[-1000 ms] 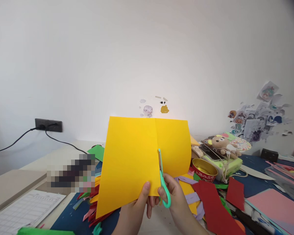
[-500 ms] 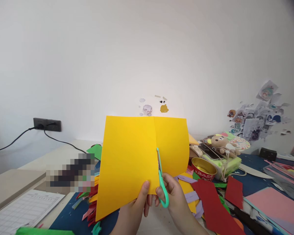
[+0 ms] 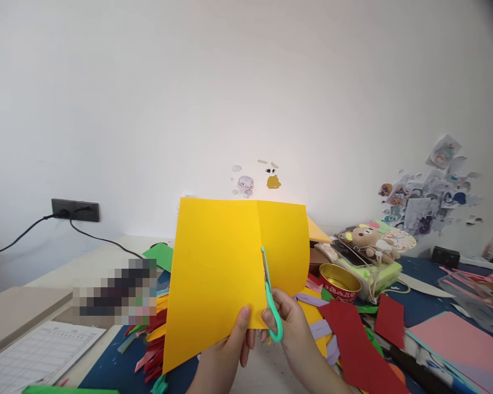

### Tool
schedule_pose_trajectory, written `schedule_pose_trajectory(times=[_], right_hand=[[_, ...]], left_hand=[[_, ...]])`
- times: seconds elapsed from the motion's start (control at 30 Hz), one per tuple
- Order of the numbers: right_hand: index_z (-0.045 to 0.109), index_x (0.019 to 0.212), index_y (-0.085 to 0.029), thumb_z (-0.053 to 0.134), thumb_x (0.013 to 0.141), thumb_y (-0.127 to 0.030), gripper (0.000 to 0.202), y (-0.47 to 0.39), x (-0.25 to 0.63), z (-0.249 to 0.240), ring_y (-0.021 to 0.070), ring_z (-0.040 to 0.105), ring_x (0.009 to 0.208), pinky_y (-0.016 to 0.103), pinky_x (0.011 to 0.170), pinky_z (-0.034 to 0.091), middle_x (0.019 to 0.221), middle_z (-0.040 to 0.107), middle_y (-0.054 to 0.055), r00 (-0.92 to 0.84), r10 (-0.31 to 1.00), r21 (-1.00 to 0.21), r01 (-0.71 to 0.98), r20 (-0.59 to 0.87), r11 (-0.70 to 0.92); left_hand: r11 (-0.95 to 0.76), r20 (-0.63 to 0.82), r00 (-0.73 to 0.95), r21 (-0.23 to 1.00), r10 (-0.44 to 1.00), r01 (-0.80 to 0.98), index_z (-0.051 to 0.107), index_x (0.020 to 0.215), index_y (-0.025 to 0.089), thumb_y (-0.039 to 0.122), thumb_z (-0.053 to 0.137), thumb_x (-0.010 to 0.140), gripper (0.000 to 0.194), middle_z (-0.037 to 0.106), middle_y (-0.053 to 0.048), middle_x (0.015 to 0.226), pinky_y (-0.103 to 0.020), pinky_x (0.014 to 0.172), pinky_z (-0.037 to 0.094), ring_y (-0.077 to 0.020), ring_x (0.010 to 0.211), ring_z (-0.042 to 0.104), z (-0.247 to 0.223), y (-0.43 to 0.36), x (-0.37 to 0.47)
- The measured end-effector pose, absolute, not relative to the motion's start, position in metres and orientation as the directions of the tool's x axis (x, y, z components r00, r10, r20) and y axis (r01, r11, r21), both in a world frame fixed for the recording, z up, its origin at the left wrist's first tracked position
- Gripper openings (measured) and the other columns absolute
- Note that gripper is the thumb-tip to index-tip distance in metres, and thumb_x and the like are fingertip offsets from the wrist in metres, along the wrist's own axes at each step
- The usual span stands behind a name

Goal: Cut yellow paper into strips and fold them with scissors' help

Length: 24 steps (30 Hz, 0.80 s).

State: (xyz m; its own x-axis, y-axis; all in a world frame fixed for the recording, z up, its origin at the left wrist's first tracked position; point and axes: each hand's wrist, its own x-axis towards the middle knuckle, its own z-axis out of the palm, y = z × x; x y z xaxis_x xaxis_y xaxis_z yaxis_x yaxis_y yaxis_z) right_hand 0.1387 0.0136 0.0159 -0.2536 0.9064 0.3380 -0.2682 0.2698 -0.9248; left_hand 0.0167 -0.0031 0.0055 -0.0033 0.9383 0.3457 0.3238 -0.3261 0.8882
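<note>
A large yellow sheet stands upright in front of me, with a vertical crease or cut line right of its middle. My left hand pinches its lower edge, thumb on the near face and fingers behind. In my right hand are turquoise scissors, fingers wrapped round the handles. Their blades point up along the line, the tip resting near the sheet's middle height. Part of the blades is hidden by the paper.
Red paper pieces, purple strips and a round red tin lie to the right. Behind the tin is a plush bear. Pink sheets are far right; a printed sheet and colored scraps lie left.
The yellow sheet's right part has swung slightly inward and its top edge sits a little lower. The scissors and my right hand have risen very slightly. The whole view has shifted a little.
</note>
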Motion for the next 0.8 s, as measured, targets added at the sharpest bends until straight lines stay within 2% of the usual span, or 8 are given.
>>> schedule_pose_trajectory(times=[0.13,0.3,0.5,0.63,0.8], right_hand=[[0.056,0.080,-0.015,0.066,0.064,-0.053,0.042,0.0125,0.1387,0.0164,0.0063,0.047,0.041,0.017,0.040,0.036,0.057,0.054,-0.003,-0.244,0.911,-0.923,-0.282,0.334,0.263],[0.057,0.084,-0.014,0.065,0.065,-0.053,0.043,0.0133,0.1386,0.0159,0.0061,0.048,0.043,0.017,0.042,0.039,0.061,0.057,-0.002,-0.253,0.908,-0.923,-0.285,0.333,0.258],[0.057,0.081,-0.016,0.067,0.065,-0.051,0.040,0.0131,0.1383,0.0176,0.0063,0.047,0.044,0.016,0.042,0.037,0.062,0.058,-0.001,-0.247,0.908,-0.916,-0.308,0.337,0.256],[0.059,0.085,-0.015,0.067,0.068,-0.045,0.035,0.0115,0.1409,0.0217,0.0094,0.053,0.057,0.018,0.051,0.040,0.068,0.061,0.001,-0.213,0.911,-0.902,-0.337,0.353,0.271],[0.060,0.085,-0.016,0.066,0.070,-0.043,0.031,0.0099,0.1412,0.0239,0.0111,0.054,0.060,0.019,0.054,0.041,0.070,0.063,0.001,-0.225,0.904,-0.900,-0.335,0.364,0.279]], left_hand=[[-0.307,0.321,-0.003,0.910,0.947,0.279,0.034,0.038,0.024,0.056,0.030,0.080,0.053,0.034,0.005,0.032,-0.024,0.063,0.042,-0.0136,0.039,0.047,0.0046,-0.0046,0.0185],[-0.279,0.293,-0.014,0.924,0.956,0.263,0.033,0.037,0.025,0.059,0.030,0.077,0.053,0.033,0.005,0.031,-0.023,0.057,0.043,-0.0136,0.038,0.046,0.0043,-0.0046,0.0200],[-0.288,0.297,0.006,0.919,0.955,0.269,0.035,0.038,0.024,0.058,0.031,0.078,0.053,0.034,0.006,0.031,-0.022,0.061,0.043,-0.0119,0.037,0.045,0.0008,-0.0026,0.0200],[-0.295,0.291,0.055,0.914,0.955,0.280,0.032,0.035,0.024,0.055,0.031,0.079,0.054,0.031,0.006,0.030,-0.021,0.063,0.043,-0.0118,0.038,0.046,0.0001,-0.0022,0.0205],[-0.305,0.304,0.050,0.909,0.951,0.283,0.030,0.035,0.024,0.055,0.031,0.080,0.055,0.032,0.005,0.030,-0.021,0.065,0.043,-0.0117,0.039,0.047,-0.0008,-0.0016,0.0201]])
